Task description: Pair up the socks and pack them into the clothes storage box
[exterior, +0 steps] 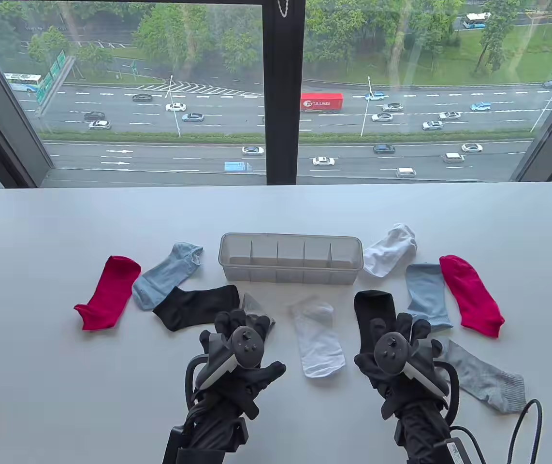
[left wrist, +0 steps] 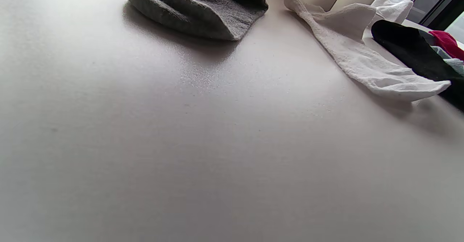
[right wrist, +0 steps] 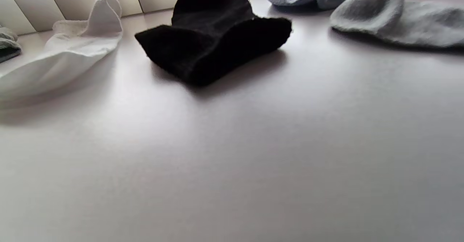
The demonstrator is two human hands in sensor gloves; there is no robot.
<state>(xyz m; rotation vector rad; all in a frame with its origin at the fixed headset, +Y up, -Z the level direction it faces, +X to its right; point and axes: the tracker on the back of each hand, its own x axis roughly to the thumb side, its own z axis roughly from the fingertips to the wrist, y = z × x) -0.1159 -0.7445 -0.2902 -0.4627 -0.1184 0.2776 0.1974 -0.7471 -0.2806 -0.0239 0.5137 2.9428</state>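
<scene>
The clear, divided storage box [exterior: 290, 279] stands mid-table with its compartments holding nothing. Loose socks lie around it. To its left are a red sock [exterior: 109, 292], a light blue sock [exterior: 165, 275], a black sock [exterior: 196, 305] and a grey sock [left wrist: 203, 10]. A white sock [exterior: 317, 343] lies in front of it. To its right are a black sock [right wrist: 214, 35], a blue sock [exterior: 426, 295], a red sock [exterior: 472, 295], a white sock [exterior: 392, 249] and a grey sock [exterior: 484, 377]. My left hand [exterior: 244, 333] is spread over the left grey sock's edge. My right hand [exterior: 397, 340] is spread above the right black sock's near end. Neither hand holds anything.
The white table [exterior: 63, 386] runs to a window at the far edge. A cable [exterior: 530, 425] loops at the near right. Both wrist views show bare tabletop below the hands, and the box wall [right wrist: 72, 3] lies just beyond the socks.
</scene>
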